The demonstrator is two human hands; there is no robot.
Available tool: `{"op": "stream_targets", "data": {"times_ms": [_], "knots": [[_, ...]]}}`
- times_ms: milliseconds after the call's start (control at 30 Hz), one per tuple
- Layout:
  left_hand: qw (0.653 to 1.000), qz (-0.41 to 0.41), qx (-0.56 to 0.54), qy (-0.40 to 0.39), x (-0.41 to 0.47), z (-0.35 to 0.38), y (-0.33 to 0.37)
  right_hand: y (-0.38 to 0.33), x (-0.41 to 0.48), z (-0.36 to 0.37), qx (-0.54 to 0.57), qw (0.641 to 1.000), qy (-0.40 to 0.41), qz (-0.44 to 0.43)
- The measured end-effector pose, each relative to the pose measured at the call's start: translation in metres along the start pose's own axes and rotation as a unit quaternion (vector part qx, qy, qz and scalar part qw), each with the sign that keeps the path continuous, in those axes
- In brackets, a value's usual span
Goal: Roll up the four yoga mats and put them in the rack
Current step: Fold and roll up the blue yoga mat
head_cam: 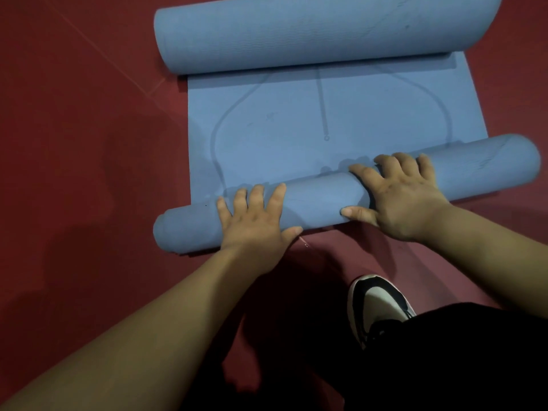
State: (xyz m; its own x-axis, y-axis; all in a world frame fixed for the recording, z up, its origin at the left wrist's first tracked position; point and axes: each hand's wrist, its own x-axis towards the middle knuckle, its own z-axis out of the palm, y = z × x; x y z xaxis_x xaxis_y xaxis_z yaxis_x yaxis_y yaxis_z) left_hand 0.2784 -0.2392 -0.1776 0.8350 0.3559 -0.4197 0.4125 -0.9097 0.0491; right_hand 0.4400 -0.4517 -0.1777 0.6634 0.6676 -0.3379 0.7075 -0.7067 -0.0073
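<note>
A blue yoga mat [326, 114] lies on the red floor, curled into a roll at both ends. The near roll [320, 200] is thin and runs slantwise from lower left to upper right. My left hand [255, 221] presses flat on its left part, fingers spread over the top. My right hand [397, 191] rests on the roll's middle right, fingers over the far side, thumb on the near side. The far roll [311, 31] is much thicker and lies across the top of the view. A flat stretch with printed lines lies between the two rolls.
The red floor [89, 143] surrounds the mat, with a thin seam line running diagonally at upper left. My black-and-white shoe [376, 304] and dark trouser leg [444, 360] are just behind the near roll at lower right. No rack is in view.
</note>
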Motion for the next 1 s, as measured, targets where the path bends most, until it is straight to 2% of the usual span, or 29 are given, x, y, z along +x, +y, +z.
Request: {"op": "stream_targets", "data": {"times_ms": [233,400,467,567,733,900,1000], "knots": [[1.000,-0.002,-0.018,-0.017,0.012,-0.013,-0.004,-0.006,0.001,0.001,0.010,1.000,-0.003,0.016],[0.996,0.009,-0.012,0.091,-0.006,0.010,0.005,-0.003,0.009,-0.008,0.016,0.999,-0.028,0.021],[0.994,-0.003,-0.016,0.112,-0.003,0.014,0.007,-0.005,0.006,-0.006,0.013,0.999,-0.025,0.021],[0.998,-0.013,-0.015,0.056,0.009,0.002,0.004,-0.007,0.003,0.002,0.015,1.000,0.005,0.018],[0.999,-0.018,-0.033,0.025,0.017,-0.012,0.004,0.000,0.017,-0.006,-0.003,1.000,-0.014,0.010],[0.994,-0.013,-0.011,0.110,0.003,0.006,0.010,-0.001,0.022,-0.012,-0.006,0.999,-0.032,0.011],[0.995,-0.019,-0.016,0.093,0.013,0.004,0.008,-0.005,0.019,-0.012,0.002,0.999,-0.033,0.026]]}}
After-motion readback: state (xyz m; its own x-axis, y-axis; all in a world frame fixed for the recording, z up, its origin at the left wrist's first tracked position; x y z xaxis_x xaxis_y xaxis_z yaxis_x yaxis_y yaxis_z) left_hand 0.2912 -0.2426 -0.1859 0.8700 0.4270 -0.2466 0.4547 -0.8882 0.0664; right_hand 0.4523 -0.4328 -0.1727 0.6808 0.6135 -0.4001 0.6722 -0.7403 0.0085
